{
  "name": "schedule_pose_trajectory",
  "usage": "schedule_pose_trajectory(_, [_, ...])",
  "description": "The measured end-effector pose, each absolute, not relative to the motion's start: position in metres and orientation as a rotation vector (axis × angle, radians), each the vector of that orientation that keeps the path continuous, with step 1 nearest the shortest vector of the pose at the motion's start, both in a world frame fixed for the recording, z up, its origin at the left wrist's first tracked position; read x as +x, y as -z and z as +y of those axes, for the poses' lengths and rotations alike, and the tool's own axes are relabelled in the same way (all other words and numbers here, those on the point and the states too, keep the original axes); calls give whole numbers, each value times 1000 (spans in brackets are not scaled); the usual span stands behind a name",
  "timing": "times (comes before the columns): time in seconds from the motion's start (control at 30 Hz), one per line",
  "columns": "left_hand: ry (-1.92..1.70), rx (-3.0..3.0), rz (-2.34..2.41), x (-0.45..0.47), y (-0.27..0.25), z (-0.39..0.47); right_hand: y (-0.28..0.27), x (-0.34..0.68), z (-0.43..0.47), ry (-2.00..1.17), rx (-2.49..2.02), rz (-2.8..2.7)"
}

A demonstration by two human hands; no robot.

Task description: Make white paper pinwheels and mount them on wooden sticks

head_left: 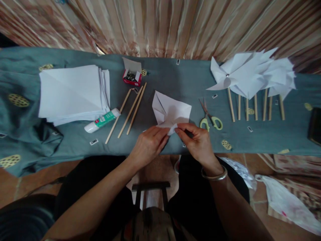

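Observation:
A white sheet of paper (179,107), cut and partly folded, lies at the middle of the cloth-covered table. My left hand (150,144) is closed on its near edge. Opposite it, my right hand (195,140) pinches a small corner of the same paper between thumb and forefinger. Just right of the paper lie scissors (210,118) with pale green handles, their blades slightly apart. To the left are three wooden sticks (132,110). Behind them stands a small red box (132,77), lid raised, with shiny metal pieces inside.
A stack of white paper (70,92) lies at the left, a glue tube (102,120) against its near edge. Several paper pinwheels (250,75) on sticks overlap at the right. A dark object (314,125) sits at the far right edge. Curtains (160,26) hang behind the table.

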State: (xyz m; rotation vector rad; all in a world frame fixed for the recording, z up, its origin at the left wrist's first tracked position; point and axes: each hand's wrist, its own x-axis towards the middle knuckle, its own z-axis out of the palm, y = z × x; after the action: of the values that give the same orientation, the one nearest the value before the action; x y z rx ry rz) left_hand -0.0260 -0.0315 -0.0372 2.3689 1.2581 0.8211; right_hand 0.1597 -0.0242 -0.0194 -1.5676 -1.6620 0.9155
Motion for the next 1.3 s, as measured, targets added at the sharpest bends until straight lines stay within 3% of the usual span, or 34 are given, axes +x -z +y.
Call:
schedule_pose_trajectory(0.33, [-845,2372,1157,-27,37,-34,19,150,-21,-706,-1708,-1731])
schedule_pose_trajectory(0.6, [-820,2374,1198,-26,37,-33,20,148,-23,-443,-1557,-2000])
schedule_pose_trajectory(1.3, [-756,2329,1215,-26,36,-31,24,149,-27,-280,-1484,-2118])
